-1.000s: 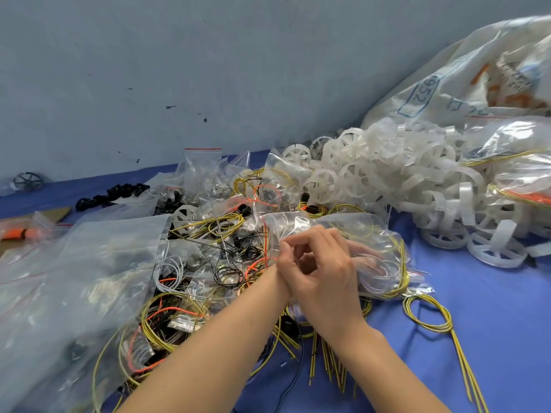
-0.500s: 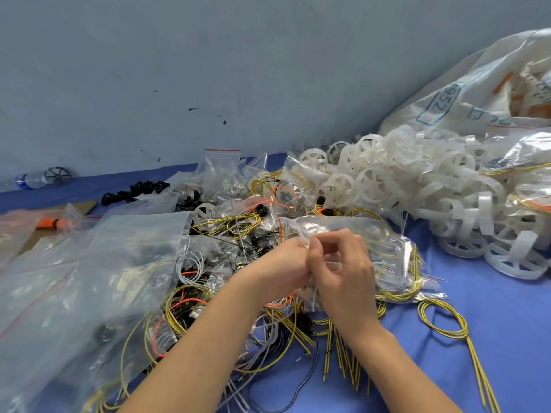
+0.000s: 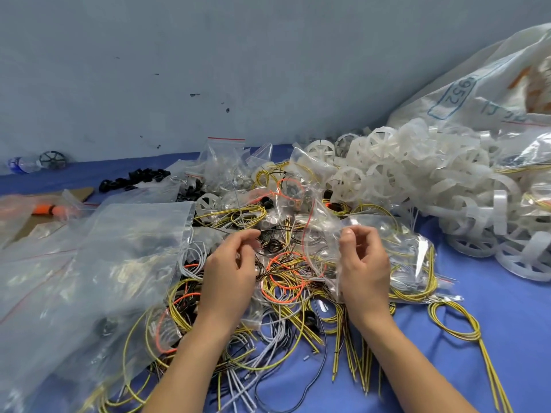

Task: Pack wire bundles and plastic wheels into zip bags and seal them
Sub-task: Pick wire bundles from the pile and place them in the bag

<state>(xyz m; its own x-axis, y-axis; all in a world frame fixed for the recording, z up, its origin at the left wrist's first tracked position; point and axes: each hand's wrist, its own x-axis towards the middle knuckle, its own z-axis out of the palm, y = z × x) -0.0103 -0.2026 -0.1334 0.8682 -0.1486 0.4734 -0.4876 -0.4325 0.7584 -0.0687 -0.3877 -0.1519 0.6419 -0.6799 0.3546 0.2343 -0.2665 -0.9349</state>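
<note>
On the blue table, risks first. The wheel pile slopes toward the work area, and a nudge from the right forearm would likely roll wheels into the wires. The wire heap lies tangled under both hands. Lifting one bundle probably drags its neighbours along, and a stray strand across a bag mouth would stop the strip closing. The zip bag sits over the heap between the hands, held at one edge only. The right hand pinches that edge between thumb and forefinger, other fingers curled. On a single pinch the slick film may slip or twist, and the contents could spill if the strip is not fully shut. The left hand hovers just beside the bag, fingers curled, tips close together; cannot tell whether they pinch a thin wire or nothing. Hidden: the sack at right is cut off by the frame edge, contents unreadable. The big clear bag at left covers part of the heap, and glare masks what it holds. Whether the zip bag's red strip is closed along its length cannot be resolved, clear film over clear film. Its contents are likewise unclear.
</note>
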